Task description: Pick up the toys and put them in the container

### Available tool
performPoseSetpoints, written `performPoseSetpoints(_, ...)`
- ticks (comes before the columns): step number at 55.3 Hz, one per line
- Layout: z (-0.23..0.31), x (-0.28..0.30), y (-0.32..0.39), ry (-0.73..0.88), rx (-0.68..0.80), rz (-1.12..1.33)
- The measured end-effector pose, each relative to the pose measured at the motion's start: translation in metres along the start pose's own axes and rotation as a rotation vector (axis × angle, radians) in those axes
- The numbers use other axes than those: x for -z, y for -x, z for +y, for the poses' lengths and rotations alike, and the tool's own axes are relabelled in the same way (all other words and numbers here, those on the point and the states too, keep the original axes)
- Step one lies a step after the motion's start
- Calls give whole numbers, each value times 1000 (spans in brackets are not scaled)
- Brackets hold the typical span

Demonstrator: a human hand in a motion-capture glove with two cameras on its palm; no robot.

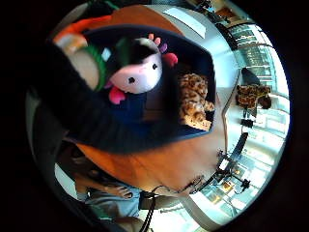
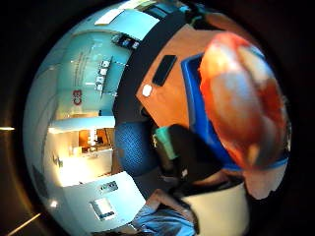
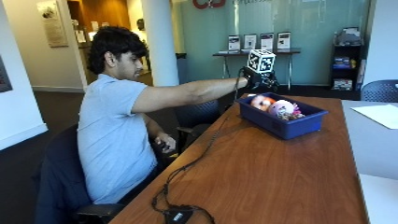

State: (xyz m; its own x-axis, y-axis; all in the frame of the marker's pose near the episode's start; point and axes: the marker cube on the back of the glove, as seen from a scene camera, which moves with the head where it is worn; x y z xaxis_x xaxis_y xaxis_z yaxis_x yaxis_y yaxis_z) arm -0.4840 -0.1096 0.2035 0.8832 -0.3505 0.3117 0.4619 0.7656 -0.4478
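Gloved right hand (image 3: 253,80): above the blue container's (image 3: 283,126) 10 o'clock corner on the wooden table (image 3: 267,177); grip cannot be told. Container holds orange-white plush (image 3: 262,102), pink-white plush (image 3: 283,109), leopard plush (image 1: 194,99).

Plush toys (image 1: 137,72), plastic container (image 3: 283,123), glossy wood table (image 3: 267,177)

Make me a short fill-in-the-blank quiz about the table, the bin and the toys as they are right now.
1. The bin holding the toys is ____ in colour.
2. The bin stands on a ____ table.
3. The spotted plush lies ____ the bin.
4. The gloved right hand is stretched out over the ____.

Missing words: blue; wooden; inside; bin
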Motion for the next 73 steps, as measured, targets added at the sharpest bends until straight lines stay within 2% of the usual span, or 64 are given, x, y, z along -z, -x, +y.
performPoseSetpoints(5,7,10,-9,-116,31,-27)
performPoseSetpoints(9,22,21,-22,-140,41,-21)
performPoseSetpoints(24,113,55,-99,-108,-27,88)
performPoseSetpoints(44,225,65,-213,-108,-147,108)
performPoseSetpoints(59,272,56,-254,-229,-159,95)
performPoseSetpoints(73,292,24,-270,-184,-145,132)
